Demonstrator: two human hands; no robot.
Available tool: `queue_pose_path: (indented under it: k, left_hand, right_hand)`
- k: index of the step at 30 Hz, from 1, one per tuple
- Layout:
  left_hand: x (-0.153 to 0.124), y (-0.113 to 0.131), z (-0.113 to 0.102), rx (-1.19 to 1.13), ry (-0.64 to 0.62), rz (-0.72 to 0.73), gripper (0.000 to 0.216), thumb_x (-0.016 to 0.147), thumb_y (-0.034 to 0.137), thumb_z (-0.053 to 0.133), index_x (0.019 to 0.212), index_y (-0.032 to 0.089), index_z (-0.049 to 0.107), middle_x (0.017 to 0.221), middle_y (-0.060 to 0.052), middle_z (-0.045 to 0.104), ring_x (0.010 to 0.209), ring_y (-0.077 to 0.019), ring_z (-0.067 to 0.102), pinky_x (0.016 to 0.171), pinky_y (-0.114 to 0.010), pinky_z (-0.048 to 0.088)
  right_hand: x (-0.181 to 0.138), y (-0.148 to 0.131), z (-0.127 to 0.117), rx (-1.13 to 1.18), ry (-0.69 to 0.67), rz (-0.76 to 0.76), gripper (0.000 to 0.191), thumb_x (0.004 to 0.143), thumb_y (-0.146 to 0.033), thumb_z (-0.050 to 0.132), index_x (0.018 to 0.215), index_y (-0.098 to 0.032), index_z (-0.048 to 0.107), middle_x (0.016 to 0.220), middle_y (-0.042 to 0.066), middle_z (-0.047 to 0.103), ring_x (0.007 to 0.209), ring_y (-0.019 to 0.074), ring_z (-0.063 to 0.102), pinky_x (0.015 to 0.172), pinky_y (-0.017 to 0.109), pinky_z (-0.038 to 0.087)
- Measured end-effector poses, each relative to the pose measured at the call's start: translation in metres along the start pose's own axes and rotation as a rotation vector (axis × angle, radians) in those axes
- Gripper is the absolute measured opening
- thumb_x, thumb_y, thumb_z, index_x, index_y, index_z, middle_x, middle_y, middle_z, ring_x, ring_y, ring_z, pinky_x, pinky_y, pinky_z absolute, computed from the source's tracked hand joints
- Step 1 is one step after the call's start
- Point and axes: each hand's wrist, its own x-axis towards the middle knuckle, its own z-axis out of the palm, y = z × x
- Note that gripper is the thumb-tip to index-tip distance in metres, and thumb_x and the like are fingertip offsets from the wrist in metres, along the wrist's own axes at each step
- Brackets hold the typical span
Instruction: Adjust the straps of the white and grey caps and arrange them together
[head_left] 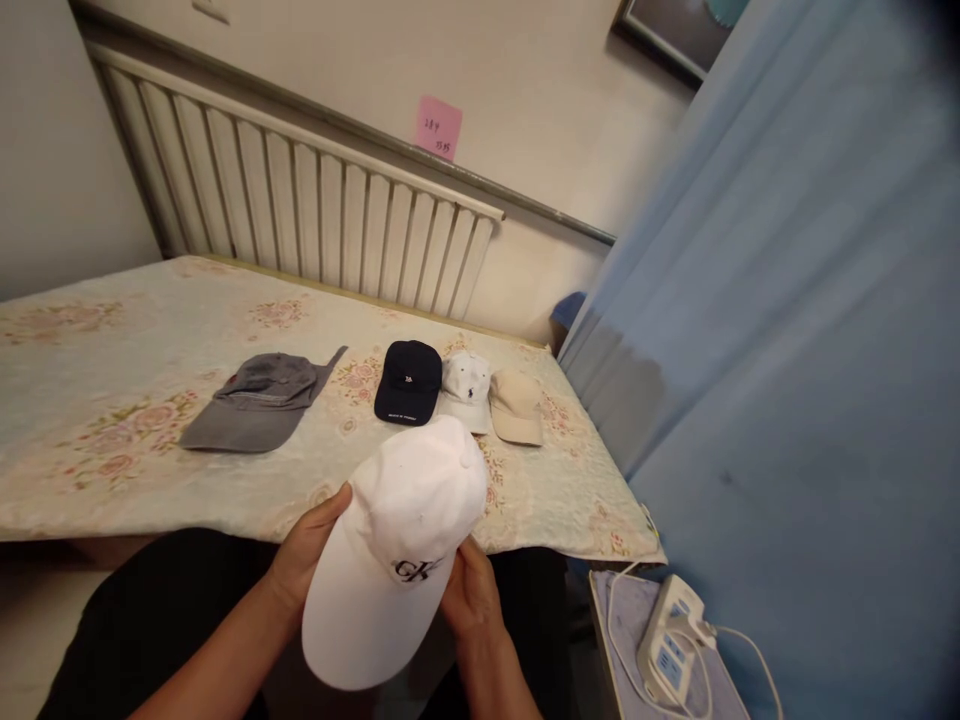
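Observation:
I hold a white baseball cap [397,545] with a black logo above my lap, its brim pointing toward me. My left hand [304,550] grips its left side, fingers closed around the edge. My right hand [471,592] grips the right side under the crown. On the bed ahead lie a grey cap [259,398], a navy cap [409,382], a smaller white cap [465,388] and a beige cap [517,405], the last three overlapping in a row.
The bed's floral cover [112,400] spreads to the left. A white slatted headboard [300,200] stands at the wall, with a pink note [439,127] above. A blue curtain [787,350] hangs at the right. A white power strip [669,645] lies at the lower right.

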Motion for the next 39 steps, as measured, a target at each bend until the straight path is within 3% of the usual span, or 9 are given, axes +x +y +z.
queue_pose_path:
  k: [9,22,27,32,39]
  left_hand:
    - [0.004,-0.001,-0.017,0.054,-0.075,-0.007,0.051,0.09,0.036,0.051,0.133,0.009,0.056,0.102,-0.017,0.074,0.098,-0.0357,0.069,0.095,-0.052,0.048]
    - [0.01,0.0,-0.025,0.099,-0.107,0.01,0.048,0.093,0.034,0.049,0.135,0.01,0.054,0.105,-0.016,0.073,0.101,-0.0329,0.068,0.099,-0.048,0.046]
    - [0.014,0.003,-0.023,0.126,-0.058,0.055,0.045,0.094,0.029,0.047,0.134,0.009,0.054,0.099,-0.015,0.075,0.097,-0.031,0.07,0.097,-0.046,0.047]
    - [0.013,0.006,-0.022,0.172,0.019,0.097,0.043,0.094,0.021,0.046,0.134,0.009,0.053,0.09,-0.012,0.076,0.091,-0.0274,0.072,0.094,-0.042,0.05]
    - [0.011,0.01,-0.024,0.212,-0.108,0.158,0.046,0.092,0.017,0.049,0.137,0.016,0.051,0.097,-0.01,0.076,0.094,-0.0248,0.071,0.094,-0.038,0.05]
  right_hand:
    - [-0.003,-0.011,-0.014,0.043,-0.107,0.02,0.029,0.075,-0.025,0.074,0.103,-0.018,0.071,0.098,0.006,0.077,0.097,0.0214,0.069,0.096,0.038,0.05]
    - [-0.001,-0.018,-0.023,-0.096,-0.097,-0.037,0.036,0.071,-0.021,0.075,0.107,-0.02,0.07,0.106,0.006,0.075,0.096,0.0234,0.069,0.087,0.04,0.054]
    - [-0.003,-0.024,-0.022,-0.115,-0.102,-0.054,0.025,0.072,-0.02,0.074,0.097,-0.02,0.073,0.101,0.005,0.076,0.091,0.0227,0.07,0.087,0.038,0.054]
    - [-0.005,-0.031,-0.021,-0.18,-0.116,-0.072,0.031,0.072,-0.02,0.075,0.103,-0.018,0.071,0.1,0.007,0.076,0.093,0.0242,0.07,0.088,0.039,0.054]
    - [-0.013,-0.041,-0.018,-0.295,-0.134,-0.064,0.032,0.072,-0.027,0.075,0.102,-0.018,0.072,0.095,0.008,0.077,0.098,0.0272,0.069,0.084,0.041,0.055]
